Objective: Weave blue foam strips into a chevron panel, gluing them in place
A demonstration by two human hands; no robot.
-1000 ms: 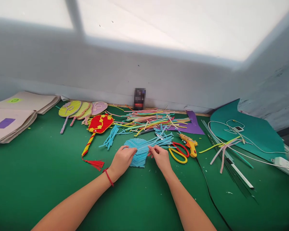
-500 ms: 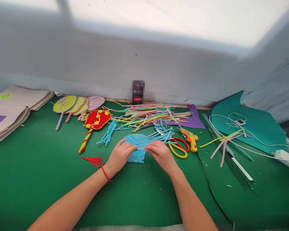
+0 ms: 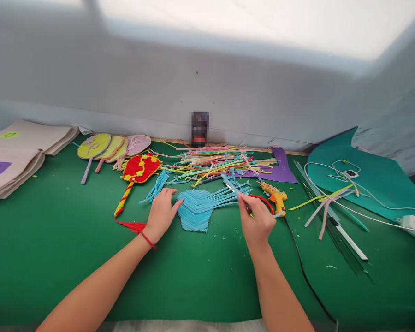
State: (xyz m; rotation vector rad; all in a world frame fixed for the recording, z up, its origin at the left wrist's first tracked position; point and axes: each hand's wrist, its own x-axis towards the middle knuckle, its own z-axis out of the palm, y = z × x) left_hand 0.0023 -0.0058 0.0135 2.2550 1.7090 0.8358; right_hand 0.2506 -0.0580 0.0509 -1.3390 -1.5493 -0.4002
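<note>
A blue panel of pipe cleaners (image 3: pixel 195 212), laid side by side in a chevron pattern, rests on the green table with loose ends trailing right. My left hand (image 3: pixel 162 213) is open at its left edge, thumb apart from the fingers and the thumb tip close to the panel. My right hand (image 3: pixel 257 222) is closed in a pinch over the scissors (image 3: pixel 264 201), hiding most of their yellow handle; whether it touches them I cannot tell. A blue pipe cleaner (image 3: pixel 280 214) sticks out past this hand and seems held in it.
Behind the panel lies a heap of coloured pipe cleaners (image 3: pixel 207 163). A red fan with a tassel (image 3: pixel 141 169) and several pastel fans (image 3: pixel 97 146) lie left. An orange glue gun (image 3: pixel 278 203), its cord running forward, sits right, near thin rods and a teal sheet (image 3: pixel 376 175).
My hands have moved apart. The left one has let go and shifted left, fingers spread. The right one has moved right over the scissors, with a blue pipe cleaner end now showing beside it.
</note>
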